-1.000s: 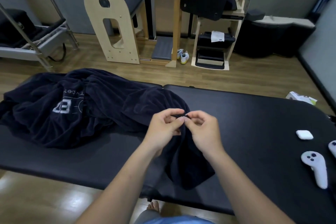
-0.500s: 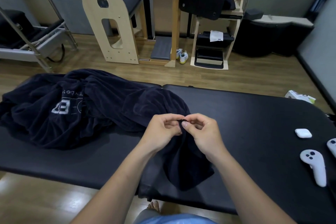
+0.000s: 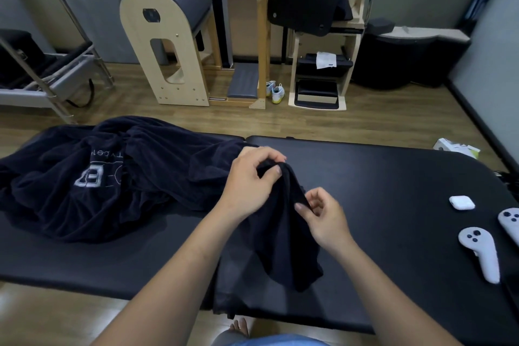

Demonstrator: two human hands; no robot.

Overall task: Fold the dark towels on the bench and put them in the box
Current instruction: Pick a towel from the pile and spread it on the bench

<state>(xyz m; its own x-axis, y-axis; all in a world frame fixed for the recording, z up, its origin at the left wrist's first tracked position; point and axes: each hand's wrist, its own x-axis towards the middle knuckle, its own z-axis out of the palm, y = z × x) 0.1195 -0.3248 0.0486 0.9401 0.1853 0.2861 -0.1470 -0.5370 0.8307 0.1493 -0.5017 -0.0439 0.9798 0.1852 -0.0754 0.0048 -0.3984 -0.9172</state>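
Left hand (image 3: 250, 182) grips the dark towel (image 3: 283, 247) by its upper corner, right hand (image 3: 325, 219) pinches the edge just below; its length trails to the near edge of the tabletop (image 3: 379, 177), towel heap (image 3: 98, 191) leftward

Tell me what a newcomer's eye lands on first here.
Two hands at the centre: the left hand and right hand pinch a dark towel that droops onto the black bench. A heap of dark towels sprawls at the bench's left end; white controllers lie at its right.
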